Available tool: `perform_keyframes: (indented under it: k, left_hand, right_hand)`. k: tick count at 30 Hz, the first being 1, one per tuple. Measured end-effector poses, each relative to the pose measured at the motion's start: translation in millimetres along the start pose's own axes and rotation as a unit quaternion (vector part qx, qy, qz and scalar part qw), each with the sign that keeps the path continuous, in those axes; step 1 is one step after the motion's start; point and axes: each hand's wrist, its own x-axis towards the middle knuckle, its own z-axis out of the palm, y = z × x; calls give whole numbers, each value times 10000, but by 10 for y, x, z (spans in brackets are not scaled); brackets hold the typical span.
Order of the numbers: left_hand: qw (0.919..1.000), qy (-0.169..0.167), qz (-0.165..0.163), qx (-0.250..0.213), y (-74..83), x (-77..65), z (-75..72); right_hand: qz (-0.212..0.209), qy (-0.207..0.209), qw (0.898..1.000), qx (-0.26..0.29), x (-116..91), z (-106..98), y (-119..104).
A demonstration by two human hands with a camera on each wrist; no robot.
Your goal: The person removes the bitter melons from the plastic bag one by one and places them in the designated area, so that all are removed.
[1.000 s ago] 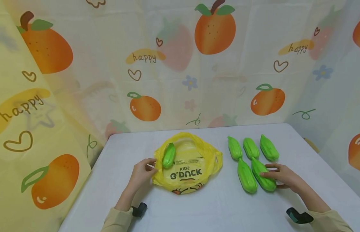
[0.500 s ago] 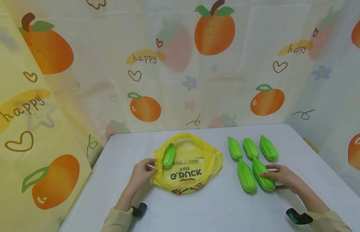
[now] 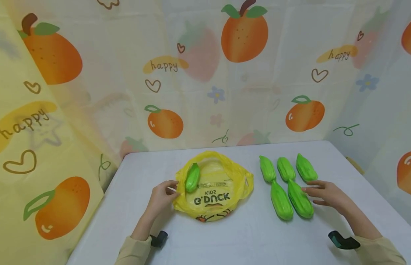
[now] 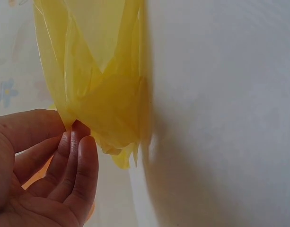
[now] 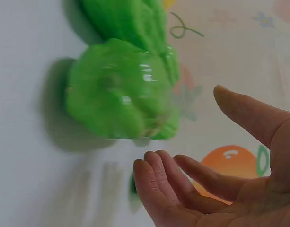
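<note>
In the head view, my left hand (image 3: 161,197) pinches the left edge of a yellow plastic bag (image 3: 238,173). The left wrist view shows the bag's thin film (image 4: 102,104) between thumb and fingers. One glossy green toy gourd (image 3: 192,178) lies inside the bag, near its left side. My right hand (image 3: 329,195) hovers just right of another green gourd (image 3: 300,201), with nothing in its grasp. In the right wrist view its thumb and fingers are spread, apart from the rounded end of that gourd (image 5: 118,90).
Several more green gourds lie on the white table (image 3: 238,235): a near one (image 3: 281,201), and far ones at left (image 3: 267,169), middle (image 3: 286,169) and right (image 3: 306,168). A fruit-printed cloth (image 3: 205,95) hangs behind and along the sides.
My right hand has let go of the near right gourd and moved slightly up and to the right. The left hand and the bag have stayed where they were.
</note>
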Motion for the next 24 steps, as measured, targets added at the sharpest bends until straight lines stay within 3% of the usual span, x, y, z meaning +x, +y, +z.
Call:
perform_keyframes:
  k: [10, 24]
  left_hand:
    - [10000, 61, 29, 22, -17, -14, 7]
    - [9998, 119, 151, 20, -25, -12, 12]
  right_hand:
    - [-553, 629, 9963, -173, 57, -137, -307]
    - [-914, 408, 9947, 238, 269, 56, -790]
